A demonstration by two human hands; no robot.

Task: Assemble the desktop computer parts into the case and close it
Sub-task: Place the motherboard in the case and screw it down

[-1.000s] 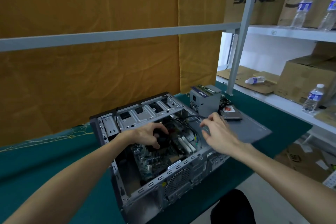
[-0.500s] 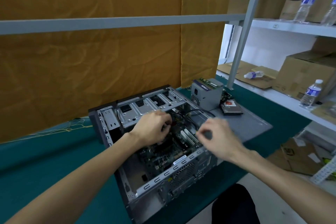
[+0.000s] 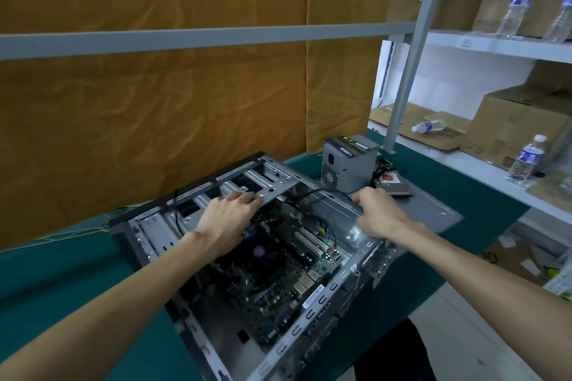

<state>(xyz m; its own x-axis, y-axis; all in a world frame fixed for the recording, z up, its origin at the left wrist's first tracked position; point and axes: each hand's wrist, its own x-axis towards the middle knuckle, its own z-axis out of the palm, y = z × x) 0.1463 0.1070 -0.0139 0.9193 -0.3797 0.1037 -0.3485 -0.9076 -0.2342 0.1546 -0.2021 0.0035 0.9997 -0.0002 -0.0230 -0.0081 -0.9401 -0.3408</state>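
Over the open computer case both bare hands are at work: the left hand reaches in from the near left, its fingers stretched fairly straight and resting on the front edge of the metal drive cage, holding nothing that can be seen, while the right hand sits at the far right edge of the case with its fingers curled down toward a black cable that arcs across that corner; whether it actually pinches the cable or the case edge cannot be told from this angle. Under and between the hands lies the motherboard, seated flat in the case, with a dark round fan just near the left wrist and white slots beside it. The case lies on its side on a green table, open side up. Just past the right hand the grey side panel lies flat on the table, and on it rests a hard drive. A grey power supply stands upright beside the drive, touching the far corner of the case, with a memory stick lying on top of it. Behind is an orange cloth, and to the right white shelves with cardboard boxes and water bottles
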